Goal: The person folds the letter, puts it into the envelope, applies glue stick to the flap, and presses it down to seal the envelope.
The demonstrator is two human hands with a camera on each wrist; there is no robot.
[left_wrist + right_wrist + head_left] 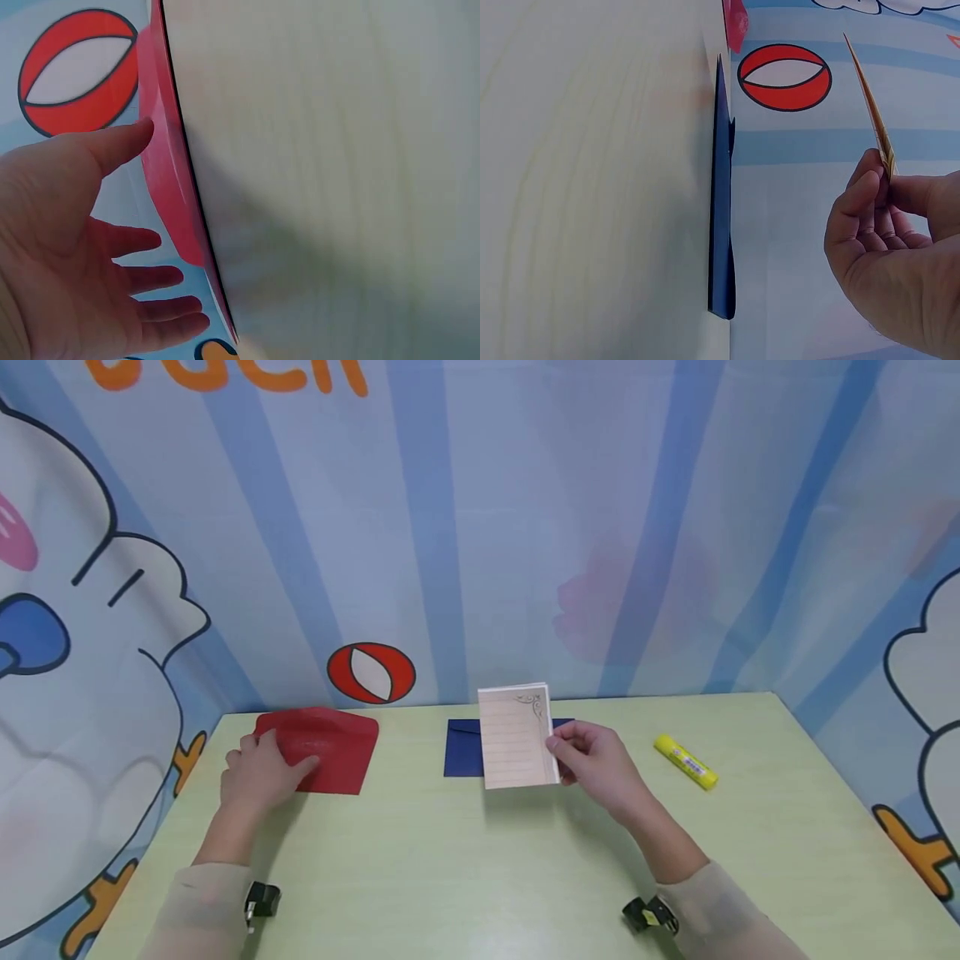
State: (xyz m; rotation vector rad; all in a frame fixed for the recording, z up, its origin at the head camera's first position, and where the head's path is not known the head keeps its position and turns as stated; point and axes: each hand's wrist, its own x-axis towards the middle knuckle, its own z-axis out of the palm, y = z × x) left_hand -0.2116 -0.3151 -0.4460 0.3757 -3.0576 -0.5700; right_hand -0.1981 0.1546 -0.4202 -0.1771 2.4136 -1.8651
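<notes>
My right hand [600, 764] pinches a small stack of lined note paper [517, 739] at its right edge, thumb on the front. The paper has a scroll design in its upper right corner and is held up over the table. In the right wrist view the note paper [870, 105] shows edge-on between thumb and fingers. Behind it a blue envelope [463, 750] lies on the table, partly hidden. On the left, my left hand [258, 772] is over a red envelope [337, 760], fingers spread at its left side. In the left wrist view, the thumb is right at the red envelope [169, 157].
A yellow glue stick [686, 762] lies on the right part of the pale table [465, 877]. A printed cloth backdrop [510, 527] rises behind the table's back edge. Small black cameras [262, 900] are strapped to both wrists.
</notes>
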